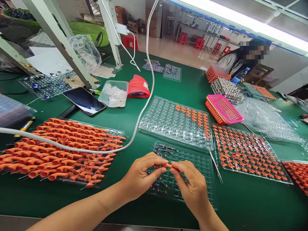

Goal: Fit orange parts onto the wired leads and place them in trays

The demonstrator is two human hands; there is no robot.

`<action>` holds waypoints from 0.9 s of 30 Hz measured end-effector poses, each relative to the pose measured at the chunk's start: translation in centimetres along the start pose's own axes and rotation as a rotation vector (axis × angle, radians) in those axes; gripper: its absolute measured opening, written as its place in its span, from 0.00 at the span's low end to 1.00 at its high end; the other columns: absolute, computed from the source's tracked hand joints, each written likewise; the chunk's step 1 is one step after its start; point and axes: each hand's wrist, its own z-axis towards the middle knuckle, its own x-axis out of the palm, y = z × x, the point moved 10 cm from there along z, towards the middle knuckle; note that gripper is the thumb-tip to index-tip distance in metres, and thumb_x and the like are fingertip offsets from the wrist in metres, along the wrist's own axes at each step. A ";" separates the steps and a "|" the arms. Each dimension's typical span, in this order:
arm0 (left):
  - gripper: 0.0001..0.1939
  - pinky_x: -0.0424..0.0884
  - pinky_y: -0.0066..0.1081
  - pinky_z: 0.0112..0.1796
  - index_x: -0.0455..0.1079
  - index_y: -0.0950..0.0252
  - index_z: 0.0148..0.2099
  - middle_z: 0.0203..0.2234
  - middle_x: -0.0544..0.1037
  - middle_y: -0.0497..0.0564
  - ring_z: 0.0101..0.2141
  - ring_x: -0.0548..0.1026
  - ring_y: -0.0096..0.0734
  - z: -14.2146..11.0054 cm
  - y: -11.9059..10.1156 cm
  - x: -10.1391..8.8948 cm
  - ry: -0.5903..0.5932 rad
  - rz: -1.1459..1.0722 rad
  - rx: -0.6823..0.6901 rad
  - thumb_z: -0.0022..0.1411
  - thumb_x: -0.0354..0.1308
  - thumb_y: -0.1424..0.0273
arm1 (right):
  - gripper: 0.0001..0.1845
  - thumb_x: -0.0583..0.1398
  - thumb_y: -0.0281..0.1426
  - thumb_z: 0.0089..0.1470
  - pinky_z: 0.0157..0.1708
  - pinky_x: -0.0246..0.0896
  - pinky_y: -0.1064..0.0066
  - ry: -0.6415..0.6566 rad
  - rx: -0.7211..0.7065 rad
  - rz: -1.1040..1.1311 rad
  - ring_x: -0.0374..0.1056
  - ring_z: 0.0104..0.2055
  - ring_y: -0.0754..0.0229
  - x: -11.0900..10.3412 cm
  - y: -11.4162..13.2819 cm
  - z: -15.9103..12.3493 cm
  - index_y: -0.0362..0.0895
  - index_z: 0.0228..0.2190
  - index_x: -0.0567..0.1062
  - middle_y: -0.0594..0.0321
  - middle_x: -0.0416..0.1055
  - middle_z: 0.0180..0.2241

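Observation:
My left hand (148, 173) and my right hand (189, 179) meet over a clear compartment tray (202, 173). Thumb and forefinger of each are pinched on a small orange part (168, 166) held between them; most of it is hidden by my fingertips. In the tray's left side lie several small dark wired components (166, 149). Just behind is another clear tray (163, 118), with orange pieces (192, 115) in its right-hand pockets. A pair of tweezers (216, 166) lies to the right of my right hand.
Curved orange shells (57, 157) fill a tray at left, crossed by a white cable (134, 134). A filled orange tray (250, 154) and a pink basket (223, 107) stand right. A phone (84, 100), a clear box (113, 93) and a person (250, 57) are farther back.

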 end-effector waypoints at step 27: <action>0.13 0.73 0.32 0.40 0.74 0.63 0.48 0.36 0.80 0.53 0.37 0.76 0.32 -0.2 -1.8 -0.2 -0.002 -0.012 0.137 0.62 0.60 0.80 | 0.16 0.59 0.19 0.58 0.35 0.67 0.66 0.027 0.005 0.096 0.72 0.35 0.60 -0.2 0.3 -0.1 0.48 0.44 0.73 0.61 0.77 0.35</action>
